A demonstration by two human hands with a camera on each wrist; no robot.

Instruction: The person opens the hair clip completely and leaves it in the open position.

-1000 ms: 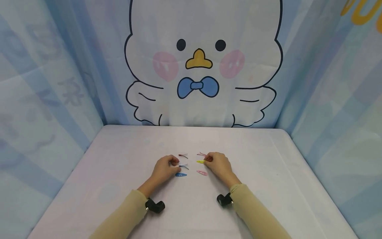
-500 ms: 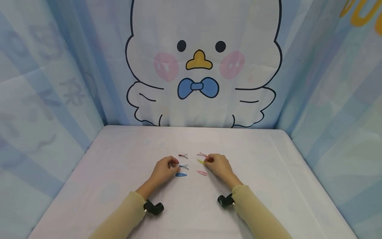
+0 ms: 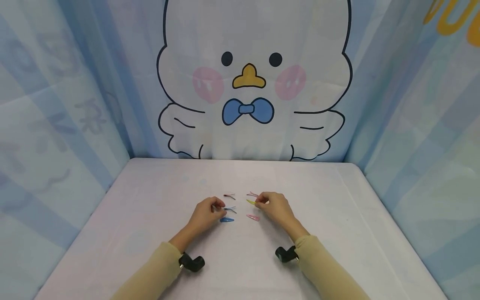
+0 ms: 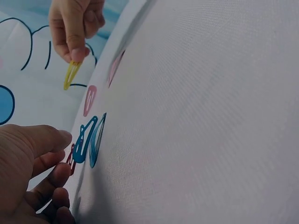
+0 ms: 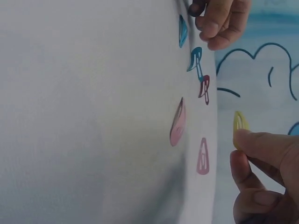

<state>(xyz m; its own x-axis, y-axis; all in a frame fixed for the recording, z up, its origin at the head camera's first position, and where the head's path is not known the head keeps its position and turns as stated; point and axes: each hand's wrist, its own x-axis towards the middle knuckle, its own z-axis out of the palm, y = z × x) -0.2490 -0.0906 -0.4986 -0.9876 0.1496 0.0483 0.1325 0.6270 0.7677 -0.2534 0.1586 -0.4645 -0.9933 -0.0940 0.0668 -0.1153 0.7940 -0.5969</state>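
Note:
In the head view my right hand (image 3: pixel 275 208) pinches a yellow snap hair clip (image 3: pixel 251 201) between thumb and fingers. The right wrist view shows this yellow clip (image 5: pixel 239 125) held above the table. My left hand (image 3: pixel 205 214) hovers with loosely bent fingers beside an opened blue hair clip (image 3: pixel 230 209), holding nothing. A second blue clip (image 3: pixel 226 219) lies just nearer to me. Behind them is a dark red clip (image 3: pixel 229 196). On the right side, a pink clip (image 3: pixel 253 217) lies near the front, and another pink one (image 3: pixel 252 194) sits partly behind my right fingers.
The clips stand in two short columns on a white cloth-covered table (image 3: pixel 240 258). Its far edge meets a printed curtain (image 3: pixel 247 137) with a cartoon bird, and blue curtains (image 3: pixel 56 137) flank both sides. A small black camera (image 3: pixel 192 262) is strapped at each wrist.
The yellow clip, lying nearly level a second ago, now tilts with its far end up in my right hand. My left hand and the other clips have barely moved.

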